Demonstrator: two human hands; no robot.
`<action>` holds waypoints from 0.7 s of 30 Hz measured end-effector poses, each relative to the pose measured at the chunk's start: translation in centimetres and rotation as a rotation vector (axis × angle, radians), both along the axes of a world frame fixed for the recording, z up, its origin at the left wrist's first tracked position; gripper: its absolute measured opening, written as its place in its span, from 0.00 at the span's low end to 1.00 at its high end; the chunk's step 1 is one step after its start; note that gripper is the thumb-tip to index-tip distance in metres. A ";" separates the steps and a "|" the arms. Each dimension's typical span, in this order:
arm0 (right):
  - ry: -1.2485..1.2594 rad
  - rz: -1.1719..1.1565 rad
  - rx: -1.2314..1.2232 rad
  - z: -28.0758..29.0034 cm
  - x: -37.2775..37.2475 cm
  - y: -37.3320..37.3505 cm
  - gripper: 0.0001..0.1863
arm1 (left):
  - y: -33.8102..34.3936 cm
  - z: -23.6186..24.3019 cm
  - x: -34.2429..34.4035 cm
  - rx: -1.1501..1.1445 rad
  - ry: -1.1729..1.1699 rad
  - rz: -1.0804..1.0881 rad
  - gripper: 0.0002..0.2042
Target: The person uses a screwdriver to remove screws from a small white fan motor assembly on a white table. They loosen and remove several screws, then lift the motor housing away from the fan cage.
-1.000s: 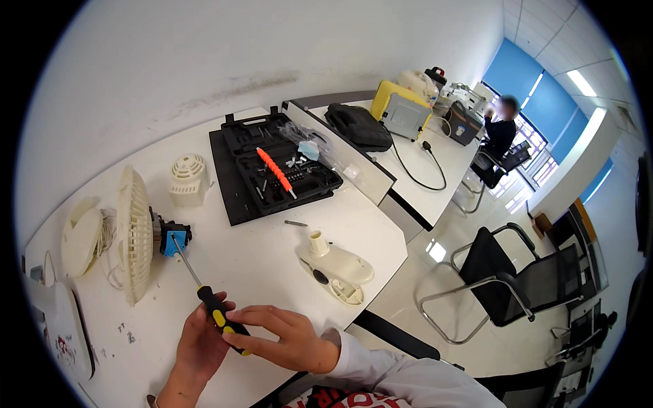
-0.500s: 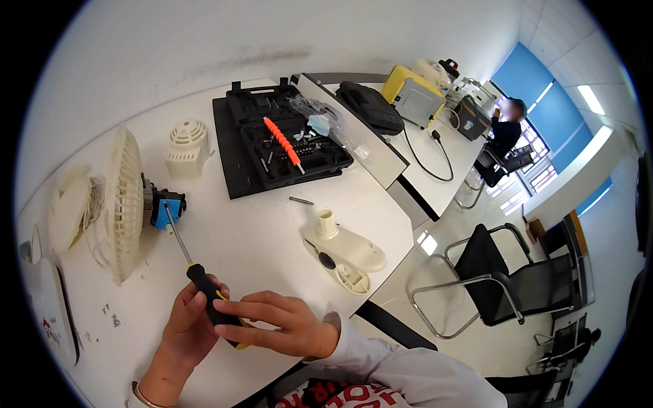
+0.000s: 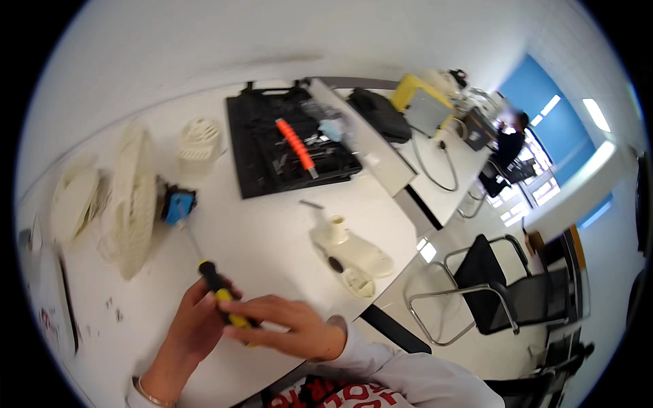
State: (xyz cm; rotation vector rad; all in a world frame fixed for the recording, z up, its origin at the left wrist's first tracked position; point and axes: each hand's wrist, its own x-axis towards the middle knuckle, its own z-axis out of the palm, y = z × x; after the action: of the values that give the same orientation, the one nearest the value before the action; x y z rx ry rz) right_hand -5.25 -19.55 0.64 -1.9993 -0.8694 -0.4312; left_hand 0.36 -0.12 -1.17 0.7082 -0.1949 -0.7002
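A screwdriver (image 3: 211, 277) with a black and yellow handle is held by both my hands. My left hand (image 3: 197, 325) closes around the handle's side, and the fingers of my right hand (image 3: 289, 326) grip its rear end. The shaft reaches up and left to a blue part (image 3: 179, 207) on the dark motor at the back of a cream fan. The tip seems to touch that part, though blur hides the exact contact. The fan's round grille (image 3: 135, 204) stands on edge just left of the motor.
A black tool case (image 3: 289, 146) lies open at the back, an orange flexible shaft (image 3: 296, 146) across it. A cream fan base (image 3: 354, 255) lies right, near a small bit (image 3: 311, 204). A cream vented cover (image 3: 199, 144) stands behind the motor. Beyond are a black chair (image 3: 490, 289) and a seated person (image 3: 510, 139).
The whole view has shifted slightly and blurred. The screwdriver's handle has turned, with more of its yellow side showing. Both hands keep their hold.
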 end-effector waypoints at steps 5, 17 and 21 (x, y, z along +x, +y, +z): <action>-0.180 -0.177 -0.061 -1.0 0.0 -0.3 0.21 | -0.3 -1.6 -0.1 -0.048 0.069 -0.116 0.30; -0.312 -0.230 -0.139 -0.8 0.3 0.6 0.31 | -0.9 -1.5 0.1 -0.040 0.009 -0.090 0.23; -0.322 -0.275 -0.164 -0.7 0.3 0.7 0.28 | -0.8 -1.5 0.2 -0.017 0.053 -0.097 0.23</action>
State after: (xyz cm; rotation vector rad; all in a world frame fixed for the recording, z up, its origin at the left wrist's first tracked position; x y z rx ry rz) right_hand -4.91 -18.88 -0.11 -2.2494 -0.8457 -0.8817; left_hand 0.52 -0.93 -2.64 0.6663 -0.1876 -0.8078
